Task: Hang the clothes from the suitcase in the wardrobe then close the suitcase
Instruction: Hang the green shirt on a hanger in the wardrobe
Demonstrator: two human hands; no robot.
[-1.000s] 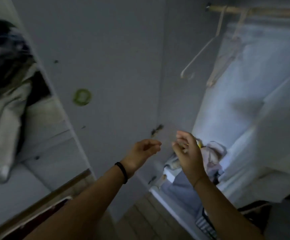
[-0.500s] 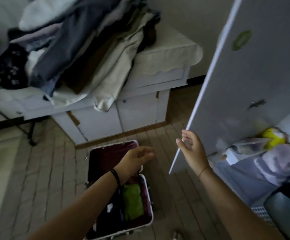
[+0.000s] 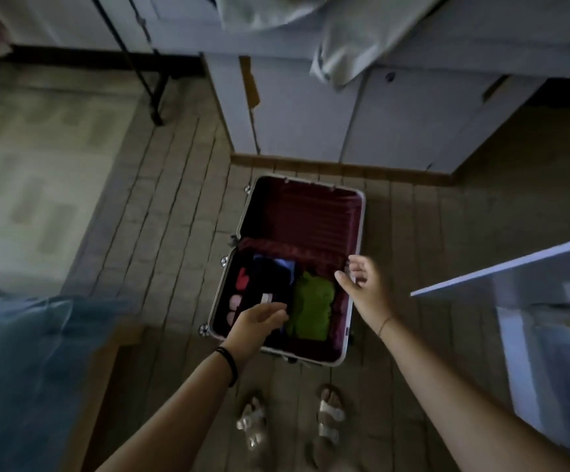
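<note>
The suitcase was seen lying open on the floor, just in front of a white cabinet, with its lid laid back and its nearer half packed. The wardrobe door was seen at the right edge, apart from the case. Within the packed half a dark folded garment was laid beside a green garment, with small red and pink items at the left wall. The left hand was held over the dark garment, fingers loosely curled and nothing gripped; whether cloth was touched could not be told. The right hand was spread wide over the case's right rim, likewise empty. The step in hand was judged to be the fetching of a garment. A firm grip on one folded piece would be called for, then a lift clear of the rim without its neighbours being dragged out.
</note>
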